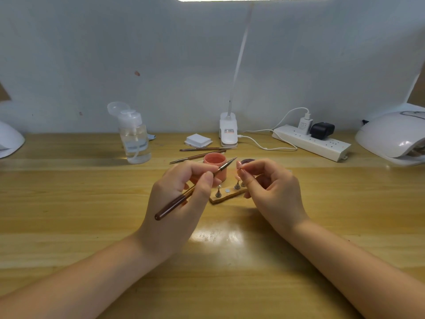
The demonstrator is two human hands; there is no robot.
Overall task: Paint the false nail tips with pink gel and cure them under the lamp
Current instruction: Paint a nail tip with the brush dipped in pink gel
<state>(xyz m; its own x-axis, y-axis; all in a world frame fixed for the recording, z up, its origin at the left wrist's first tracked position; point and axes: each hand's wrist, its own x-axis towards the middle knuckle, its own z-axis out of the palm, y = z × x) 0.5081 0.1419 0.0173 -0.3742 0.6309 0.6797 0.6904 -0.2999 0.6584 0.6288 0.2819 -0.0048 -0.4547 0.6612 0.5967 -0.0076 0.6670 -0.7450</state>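
Observation:
My left hand (184, 196) grips a brown-handled gel brush (177, 201), its fine tip pointing up and right toward my right hand. Between thumb and fingertips my right hand (271, 189) pinches a small pink nail tip (239, 165). Between and below the hands lies a wooden holder (222, 199) with small metal stands, some carrying nail tips (236, 180). The open pink gel pot (215, 163) stands just behind my left hand, its dark lid (248, 160) lying beside it. A white curing lamp (391, 137) sits at the far right of the table.
A clear pump bottle (134, 137) stands back left. Two spare brushes (200, 153), a stack of white wipes (198, 139), a clip desk lamp base (228, 130) and a power strip (315, 141) with plugs lie along the back. Another white device (9, 141) is at the left edge.

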